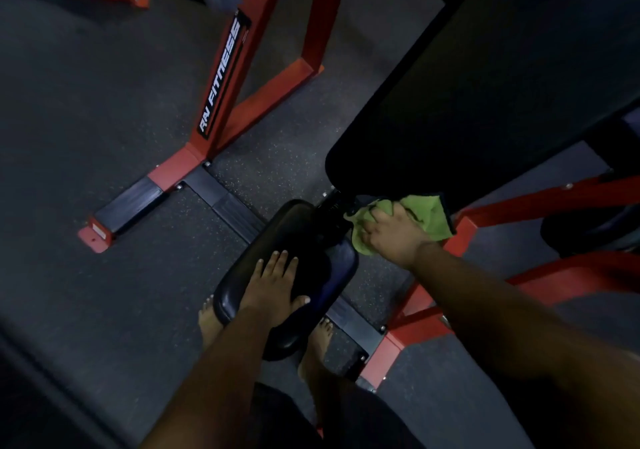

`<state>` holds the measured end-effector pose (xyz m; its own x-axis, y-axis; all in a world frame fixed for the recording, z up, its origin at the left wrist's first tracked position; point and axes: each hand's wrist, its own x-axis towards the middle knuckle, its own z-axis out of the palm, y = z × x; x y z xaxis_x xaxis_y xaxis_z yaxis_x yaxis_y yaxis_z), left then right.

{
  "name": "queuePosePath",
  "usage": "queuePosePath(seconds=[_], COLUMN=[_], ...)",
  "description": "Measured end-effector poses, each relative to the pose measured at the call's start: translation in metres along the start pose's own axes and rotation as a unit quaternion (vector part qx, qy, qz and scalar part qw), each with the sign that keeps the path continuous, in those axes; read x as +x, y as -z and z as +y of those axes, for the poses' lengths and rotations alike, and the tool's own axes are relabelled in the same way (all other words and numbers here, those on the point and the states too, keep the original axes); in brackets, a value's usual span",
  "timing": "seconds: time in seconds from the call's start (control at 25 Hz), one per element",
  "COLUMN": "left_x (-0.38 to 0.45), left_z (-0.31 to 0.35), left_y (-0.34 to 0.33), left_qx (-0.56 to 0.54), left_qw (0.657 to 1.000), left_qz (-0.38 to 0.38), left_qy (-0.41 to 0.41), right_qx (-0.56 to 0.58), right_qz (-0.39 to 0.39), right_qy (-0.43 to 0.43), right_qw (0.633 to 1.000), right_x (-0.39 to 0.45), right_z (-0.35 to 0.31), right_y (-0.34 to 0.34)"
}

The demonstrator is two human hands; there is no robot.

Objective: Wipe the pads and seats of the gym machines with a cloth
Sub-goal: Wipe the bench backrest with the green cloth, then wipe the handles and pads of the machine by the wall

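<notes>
Hands work apart: left hand [275,284] flat on the seat [294,241], right hand [391,234] bunching the green cloth [426,215] lower right, best swept firmly along the backrest pad [485,102] edge.

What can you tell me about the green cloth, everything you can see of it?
The green cloth looks like soft microfibre, lime coloured with a dark edge along its right side. It is crumpled and bunched, not spread flat. The right hand grips it from above, fingers curled into the folds, covering its middle. It sits at the lower end of the long black back pad, beside the joint above the small seat. Whether it is wet cannot be told.
</notes>
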<state>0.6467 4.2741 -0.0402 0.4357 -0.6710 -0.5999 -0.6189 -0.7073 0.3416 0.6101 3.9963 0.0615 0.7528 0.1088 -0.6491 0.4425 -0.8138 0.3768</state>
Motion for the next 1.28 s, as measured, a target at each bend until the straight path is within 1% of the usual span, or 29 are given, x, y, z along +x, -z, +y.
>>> queuePosePath(seconds=[0.08, 0.2, 0.32, 0.4, 0.48, 0.56, 0.64, 0.68, 0.88, 1.04, 1.16, 1.28], left_x=[-0.022, -0.044, -0.064, -0.077, -0.089, -0.101, -0.114, -0.119, -0.163, -0.209, -0.250, -0.293], left_z=[0.000, 0.009, 0.026, 0.037, 0.048, 0.058, 0.075, 0.083, 0.151, 0.214, 0.266, 0.326], left_y=[0.017, 0.048, 0.077, 0.096, 0.112, 0.123, 0.128, 0.127, 0.099, 0.057, 0.024, -0.005], left_qx=[0.007, 0.017, 0.069, 0.112, 0.164, 0.212, 0.256, 0.269, 0.323, 0.353, 0.369, 0.376], left_qw=[0.999, 0.998, 0.991, 0.978, 0.960, 0.940, 0.918, 0.909, 0.855, 0.819, 0.800, 0.776], left_qz=[-0.042, -0.054, -0.043, -0.044, -0.065, -0.084, -0.092, -0.091, -0.088, -0.094, -0.100, -0.085], left_qy=[-0.001, -0.025, -0.110, -0.168, -0.218, -0.255, -0.290, -0.304, -0.396, -0.442, -0.463, -0.500], right_qx=[0.119, 0.283, 0.416, 0.476, 0.522, 0.551, 0.578, 0.586, 0.615, 0.626, 0.624, 0.605], right_qz=[-0.063, -0.089, -0.082, -0.078, -0.077, -0.072, -0.067, -0.067, -0.066, -0.054, -0.044, -0.028], right_qy=[-0.098, -0.192, -0.273, -0.329, -0.391, -0.445, -0.498, -0.518, -0.612, -0.654, -0.693, -0.731], right_qw=[0.986, 0.935, 0.864, 0.812, 0.754, 0.702, 0.643, 0.620, 0.493, 0.420, 0.358, 0.314], right_x=[-0.029, -0.063, -0.101, -0.124, -0.150, -0.176, -0.205, -0.216, -0.285, -0.347, -0.400, -0.462], right_z=[-0.017, -0.053, -0.097, -0.122, -0.146, -0.170, -0.194, -0.204, -0.271, -0.330, -0.371, -0.401], right_y=[0.016, 0.034, 0.054, 0.072, 0.089, 0.102, 0.107, 0.108, 0.100, 0.081, 0.063, 0.044])
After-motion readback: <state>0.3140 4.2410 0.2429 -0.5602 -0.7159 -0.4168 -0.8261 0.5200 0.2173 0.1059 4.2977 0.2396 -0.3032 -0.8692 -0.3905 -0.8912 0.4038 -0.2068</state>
